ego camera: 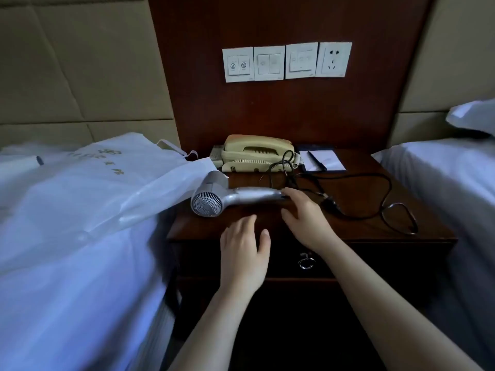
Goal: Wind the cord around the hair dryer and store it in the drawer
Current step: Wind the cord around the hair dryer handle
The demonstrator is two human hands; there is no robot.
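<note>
The silver hair dryer (227, 198) lies mid-frame on the dark worktop (361, 178), its black cord (385, 188) sprawled loose to the right. The right hand (305, 215), fingers relaxed, touches the handle's end. The left hand (245, 247) hovers just below, fingers spread, holding nothing.

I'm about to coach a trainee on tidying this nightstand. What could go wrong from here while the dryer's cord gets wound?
1. The cord loops up in front of the telephone; pulling it in could snag or drag the phone.
2. The plastic bag lies right beside the hair dryer; lifting may catch it.
3. The drawer is shut, so one hand must stay free to open it.
</note>
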